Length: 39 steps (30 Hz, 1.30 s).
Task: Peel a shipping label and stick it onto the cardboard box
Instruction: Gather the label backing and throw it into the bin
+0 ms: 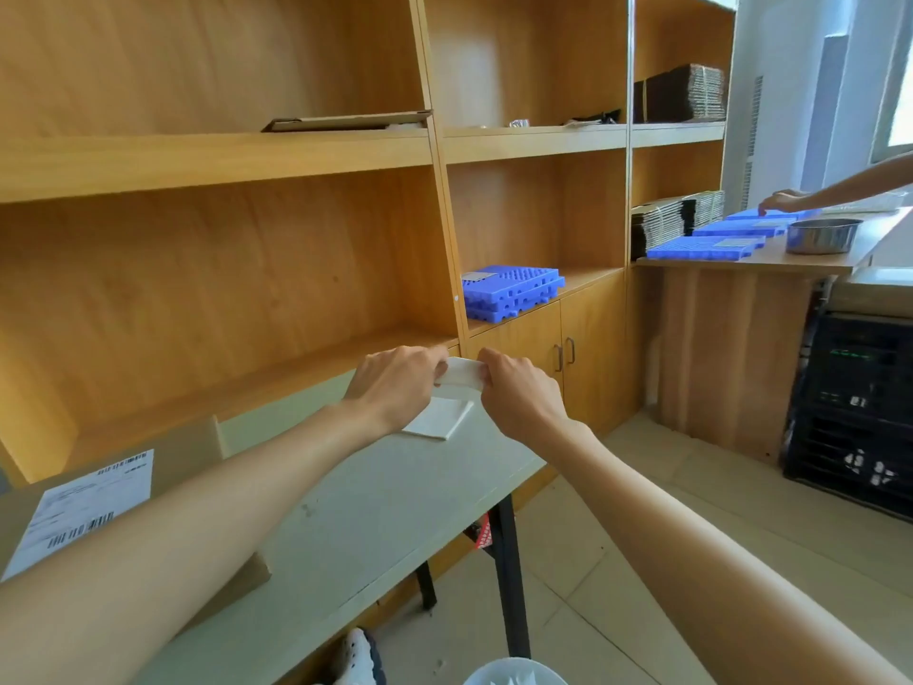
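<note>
Both hands work out over the far end of the grey table (375,511). Left hand (395,383) and right hand (518,393) each pinch an end of one white label sheet (462,372), fingers curled, knuckles up. The sheet bows slightly between them. Below, a small stack of white sheets (439,420) lies flat on the table, just under the hands.

Cardboard box (197,457) sits at the near left of the table, well apart from the hands. One printed label (94,501) with barcodes already lies on its top face.

Step in hand, as judged: splitting label from backing. Cannot tell whether a corner has lifted yet; fingers hide the edges.

To do it well:
- Flex one corner to start the split, not the middle.
- Peel backing away low and slow, so the label stays flat and does not curl onto itself.
- Hold the label by its edges only; keep fingertips off the glue.
- Carry it to the box taut between both hands, land one edge first, smooth outward.
</note>
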{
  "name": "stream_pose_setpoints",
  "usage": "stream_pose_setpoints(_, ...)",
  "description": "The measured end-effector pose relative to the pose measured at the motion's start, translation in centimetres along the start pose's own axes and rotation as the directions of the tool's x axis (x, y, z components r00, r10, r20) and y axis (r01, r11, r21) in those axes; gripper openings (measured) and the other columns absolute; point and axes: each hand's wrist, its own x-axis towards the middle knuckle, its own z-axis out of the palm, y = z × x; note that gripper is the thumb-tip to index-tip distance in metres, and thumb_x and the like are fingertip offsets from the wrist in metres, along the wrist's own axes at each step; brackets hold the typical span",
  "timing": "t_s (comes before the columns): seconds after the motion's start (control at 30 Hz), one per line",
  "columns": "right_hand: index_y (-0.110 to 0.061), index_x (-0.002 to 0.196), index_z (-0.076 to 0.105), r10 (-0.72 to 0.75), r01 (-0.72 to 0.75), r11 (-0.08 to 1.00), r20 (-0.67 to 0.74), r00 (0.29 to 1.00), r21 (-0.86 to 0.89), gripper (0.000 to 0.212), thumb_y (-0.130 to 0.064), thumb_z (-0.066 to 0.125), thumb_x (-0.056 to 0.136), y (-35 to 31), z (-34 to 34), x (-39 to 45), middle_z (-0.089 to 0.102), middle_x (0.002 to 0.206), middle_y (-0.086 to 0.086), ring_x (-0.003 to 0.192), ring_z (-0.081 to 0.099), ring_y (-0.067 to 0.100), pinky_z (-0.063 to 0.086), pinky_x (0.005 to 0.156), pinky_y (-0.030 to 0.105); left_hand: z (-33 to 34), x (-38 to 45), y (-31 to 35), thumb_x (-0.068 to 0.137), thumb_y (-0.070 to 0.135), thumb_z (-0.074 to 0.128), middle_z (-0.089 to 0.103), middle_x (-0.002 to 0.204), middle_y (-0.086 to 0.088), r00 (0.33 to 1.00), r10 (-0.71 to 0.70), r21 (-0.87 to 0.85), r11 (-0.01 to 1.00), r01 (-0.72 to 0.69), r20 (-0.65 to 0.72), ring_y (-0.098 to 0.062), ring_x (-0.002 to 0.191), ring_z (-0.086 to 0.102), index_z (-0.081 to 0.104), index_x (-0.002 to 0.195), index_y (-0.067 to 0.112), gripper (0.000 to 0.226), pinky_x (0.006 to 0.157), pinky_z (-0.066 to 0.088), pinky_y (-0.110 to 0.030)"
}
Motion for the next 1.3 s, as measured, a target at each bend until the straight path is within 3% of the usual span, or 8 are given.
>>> stream_pose_setpoints(0.1, -0.017, 0.094, 0.052, 0.054, -0.054, 0.998, -0.003, 0.999, 0.018, 0.019, -0.016, 0.034, 0.099, 2.0, -1.2, -1.1, 0.059, 0.078, 0.003, 0.061, 0.053, 0.021, 0.035, 0.049, 0.027, 0.2, 0.0, 2.9, 0.105, 0.022, 0.033, 0.068, 0.088, -0.002, 0.999, 0.053, 0.006, 0.999, -0.053, -0.008, -0.029, 0.074, 0.064, 0.055, 0.095, 0.016, 0.024, 0.062, 0.052, -0.040)
stream_pose_setpoints(0.2, -0.012, 0.091, 0.059, 0.141, -0.142, 0.990, 0.012, 0.990, 0.026, 0.031, -0.023, 0.031, 0.099, 4.4, -2.1, -2.8, 0.057, 0.073, 0.004, 0.058, 0.050, 0.020, 0.037, 0.050, 0.027, 0.8, -0.3, 6.2, 0.106, 0.026, 0.030, 0.066, 0.088, -0.003, 0.991, 0.131, 0.017, 0.991, -0.131, -0.017, -0.027, 0.071, 0.059, 0.045, 0.091, 0.018, 0.023, 0.057, 0.041, -0.035)
stream_pose_setpoints(0.3, -0.009, 0.085, 0.060, 0.220, -0.219, 0.975, 0.062, 0.973, -0.025, 0.033, -0.024, 0.032, 0.098, 7.1, -2.5, -5.1, 0.058, 0.076, 0.006, 0.062, 0.052, 0.023, 0.037, 0.053, 0.030, 2.1, -0.8, 9.3, 0.107, 0.037, 0.028, 0.067, 0.089, -0.001, 0.968, 0.249, -0.009, 0.968, -0.249, 0.003, -0.024, 0.070, 0.063, 0.050, 0.100, 0.018, 0.030, 0.052, 0.036, -0.030)
stream_pose_setpoints(0.53, -0.012, 0.082, 0.052, 0.362, -0.328, 0.928, 0.221, 0.906, -0.177, 0.033, -0.035, 0.036, 0.099, 13.2, -1.4, -10.6, 0.052, 0.081, 0.005, 0.075, 0.050, 0.030, 0.037, 0.066, 0.033, 7.4, -3.0, 15.4, 0.105, 0.042, 0.030, 0.057, 0.081, 0.003, 0.900, 0.419, -0.068, 0.908, -0.414, 0.120, -0.023, 0.072, 0.064, 0.050, 0.106, 0.018, 0.031, 0.063, 0.055, -0.039)
stream_pose_setpoints(0.7, -0.010, 0.096, 0.063, 0.390, -0.320, 0.920, 0.442, 0.808, -0.226, 0.048, -0.049, 0.035, 0.100, 16.3, 2.1, -13.1, 0.059, 0.093, 0.008, 0.081, 0.051, 0.030, 0.039, 0.071, 0.035, 12.4, -5.5, 16.7, 0.106, 0.044, 0.027, 0.064, 0.093, -0.002, 0.846, 0.479, -0.071, 0.876, -0.477, 0.236, -0.028, 0.078, 0.066, 0.047, 0.109, 0.016, 0.035, 0.052, 0.032, -0.033)
stream_pose_setpoints(0.9, -0.010, 0.111, 0.063, 0.400, -0.325, 0.916, 0.563, 0.723, -0.234, 0.055, -0.054, 0.032, 0.099, 17.8, 7.4, -15.5, 0.063, 0.111, 0.012, 0.089, 0.053, 0.034, 0.039, 0.076, 0.035, 17.6, -8.8, 16.5, 0.106, 0.045, 0.027, 0.067, 0.104, -0.007, 0.813, 0.456, -0.087, 0.885, -0.457, 0.361, -0.034, 0.092, 0.068, 0.044, 0.117, 0.013, 0.037, 0.060, 0.035, -0.037)
stream_pose_setpoints(1.07, -0.010, 0.098, 0.058, 0.420, -0.364, 0.904, 0.616, 0.667, -0.222, 0.031, -0.029, 0.034, 0.097, 18.4, 12.4, -18.4, 0.063, 0.112, 0.016, 0.086, 0.051, 0.033, 0.038, 0.075, 0.034, 21.8, -12.0, 15.8, 0.106, 0.044, 0.026, 0.065, 0.098, -0.008, 0.774, 0.404, -0.152, 0.912, -0.381, 0.488, -0.035, 0.087, 0.065, 0.044, 0.116, 0.011, 0.039, 0.059, 0.033, -0.037)
stream_pose_setpoints(1.3, -0.009, 0.118, 0.045, 0.420, -0.472, 0.872, 0.693, 0.586, -0.129, 0.026, -0.019, 0.032, 0.097, 17.9, 18.6, -22.4, 0.062, 0.108, 0.019, 0.084, 0.051, 0.034, 0.038, 0.073, 0.038, 27.8, -17.2, 13.7, 0.106, 0.036, 0.035, 0.064, 0.095, -0.007, 0.693, 0.354, -0.222, 0.935, -0.276, 0.628, -0.034, 0.087, 0.064, 0.044, 0.112, 0.011, 0.027, 0.059, 0.031, -0.038)
